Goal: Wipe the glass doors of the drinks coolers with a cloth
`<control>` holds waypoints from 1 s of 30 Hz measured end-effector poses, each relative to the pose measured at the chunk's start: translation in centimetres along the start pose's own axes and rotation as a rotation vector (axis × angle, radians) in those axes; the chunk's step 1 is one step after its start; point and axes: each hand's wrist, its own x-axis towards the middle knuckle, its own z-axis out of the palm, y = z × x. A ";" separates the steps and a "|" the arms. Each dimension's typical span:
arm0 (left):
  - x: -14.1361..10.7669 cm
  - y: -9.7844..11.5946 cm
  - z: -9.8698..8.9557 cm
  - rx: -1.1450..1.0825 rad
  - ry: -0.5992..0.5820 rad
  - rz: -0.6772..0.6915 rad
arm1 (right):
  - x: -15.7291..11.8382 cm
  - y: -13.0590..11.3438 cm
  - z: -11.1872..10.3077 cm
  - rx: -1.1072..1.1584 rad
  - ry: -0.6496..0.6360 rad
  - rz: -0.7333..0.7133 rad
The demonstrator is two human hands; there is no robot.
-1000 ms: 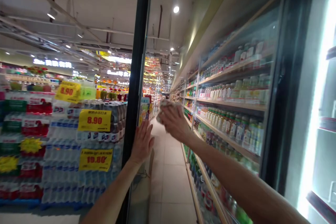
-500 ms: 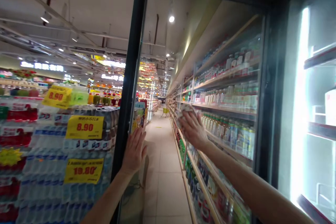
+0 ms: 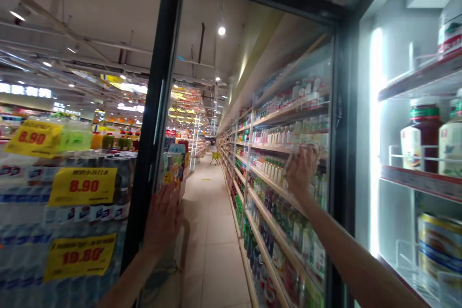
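Head view: cooler shelf holds a dark-filled bottle.

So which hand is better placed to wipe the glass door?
Probably your right hand: it holds the crumpled cloth against the glass door. Your left hand has no cloth and lies flat and open at the door's black frame, so it looks better suited to steadying.

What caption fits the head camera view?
Right hand holds cloth against a cooler's glass door; left hand rests on the door.
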 end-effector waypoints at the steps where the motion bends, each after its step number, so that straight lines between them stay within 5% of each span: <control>1: 0.0 -0.1 0.1 0.000 0.004 0.003 | -1.2 -1.7 0.1 0.024 -0.064 -0.171; 3: -0.1 -0.4 0.1 -0.004 0.006 0.012 | -3.3 -4.4 0.3 0.081 -0.186 -0.511; 5: -0.3 -0.7 0.1 -0.010 -0.005 0.019 | -3.9 -5.1 0.3 0.107 -0.231 -0.681; 7: -0.3 -0.7 0.0 -0.017 -0.023 0.018 | -3.2 -3.6 0.0 0.081 -0.185 -0.582; 12: 0.4 1.8 0.0 -0.009 0.011 -0.100 | -0.4 0.7 -0.5 -0.023 0.043 0.111; 14: 0.8 3.7 0.3 -0.009 0.009 -0.097 | -1.7 -0.5 -0.6 -0.009 0.032 0.049; 18: 0.8 6.3 0.7 -0.016 -0.043 0.032 | -7.4 -4.3 -0.8 0.091 -0.174 -0.491; 20: 0.7 6.6 0.7 -0.002 -0.051 0.032 | -9.5 -3.7 -1.3 0.108 -0.228 -0.566; 26: 0.8 6.5 0.3 0.001 -0.073 0.020 | -10.2 5.7 -4.0 -0.080 0.009 0.064; 28: 0.9 6.6 0.4 -0.005 -0.062 0.020 | -11.0 6.0 -4.4 -0.098 0.030 0.110; 30: 0.8 6.5 0.6 -0.007 -0.050 0.027 | -12.7 3.8 -4.4 -0.087 -0.020 0.048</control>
